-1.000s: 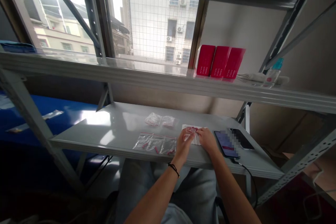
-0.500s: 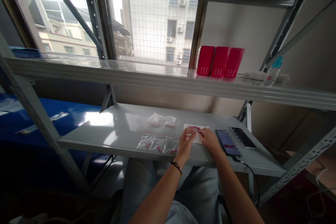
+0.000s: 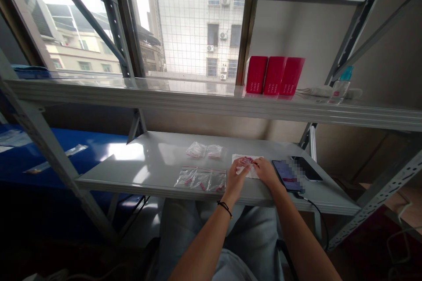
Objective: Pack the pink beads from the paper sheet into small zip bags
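Left hand [image 3: 236, 180] and right hand [image 3: 265, 173] nearly closed, fingertips pinching a small clear zip bag [image 3: 244, 163] of pink pieces above a white paper sheet [image 3: 247, 172]. 3 zip bags [image 3: 200, 180] at 9 o'clock; smartphone [image 3: 286, 175] at 3 o'clock, both on grey metal shelf [image 3: 154, 158].

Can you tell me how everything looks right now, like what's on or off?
Left hand: raised over the white paper.
Right hand: fingertips at the pink bits.
Three zip bags: lying flat, pink bits inside.
Two back bags: lying flat.
Lit phone: screen on.
Dark phone: screen dark.
Red boxes: upright, side by side.
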{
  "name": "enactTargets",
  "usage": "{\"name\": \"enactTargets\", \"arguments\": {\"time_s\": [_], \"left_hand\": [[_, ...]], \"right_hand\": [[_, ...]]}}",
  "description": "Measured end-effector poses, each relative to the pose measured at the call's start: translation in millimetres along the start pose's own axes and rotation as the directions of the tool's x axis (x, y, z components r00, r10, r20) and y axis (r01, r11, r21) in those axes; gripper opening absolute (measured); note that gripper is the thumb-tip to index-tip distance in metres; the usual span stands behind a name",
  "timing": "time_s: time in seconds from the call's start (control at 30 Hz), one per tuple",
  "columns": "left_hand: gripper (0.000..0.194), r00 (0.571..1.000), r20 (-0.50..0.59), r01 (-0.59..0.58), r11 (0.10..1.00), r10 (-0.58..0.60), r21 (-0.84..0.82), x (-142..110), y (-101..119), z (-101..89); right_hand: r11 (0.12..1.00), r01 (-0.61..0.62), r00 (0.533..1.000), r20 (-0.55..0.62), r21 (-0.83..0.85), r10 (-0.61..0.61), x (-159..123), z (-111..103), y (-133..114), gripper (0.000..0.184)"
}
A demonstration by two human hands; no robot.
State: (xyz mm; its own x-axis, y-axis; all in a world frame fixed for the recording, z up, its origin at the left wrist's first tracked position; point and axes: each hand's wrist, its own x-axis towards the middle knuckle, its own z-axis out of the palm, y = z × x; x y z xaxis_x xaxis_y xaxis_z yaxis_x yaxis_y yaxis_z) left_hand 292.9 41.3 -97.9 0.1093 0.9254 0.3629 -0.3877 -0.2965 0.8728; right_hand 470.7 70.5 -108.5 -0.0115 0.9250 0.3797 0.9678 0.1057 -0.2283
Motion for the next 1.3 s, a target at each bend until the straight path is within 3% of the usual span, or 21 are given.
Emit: {"name": "enactTargets", "arguments": {"time_s": [0.27,0.67,1.3], "left_hand": [[0.031,0.999,-0.024,0.025,0.989,-0.029,-0.145,0.7,4.5,1.4],[0.030,0.994,-0.082,0.033,0.928,-0.068,-0.371,4.4,3.5,2.2],[0.030,0.993,-0.099,0.017,0.928,-0.058,-0.372,3.4,2.1,2.3]], "right_hand": [[0.999,0.044,0.999,0.019,0.007,-0.044,3.5,-1.2,-2.1,0.028],[0.988,0.154,0.977,0.146,0.000,-0.153,23.8,-1.3,-21.7,0.027],[0.994,-0.019,0.993,0.111,-0.103,0.030,15.6,0.4,-34.4,0.025]]}}
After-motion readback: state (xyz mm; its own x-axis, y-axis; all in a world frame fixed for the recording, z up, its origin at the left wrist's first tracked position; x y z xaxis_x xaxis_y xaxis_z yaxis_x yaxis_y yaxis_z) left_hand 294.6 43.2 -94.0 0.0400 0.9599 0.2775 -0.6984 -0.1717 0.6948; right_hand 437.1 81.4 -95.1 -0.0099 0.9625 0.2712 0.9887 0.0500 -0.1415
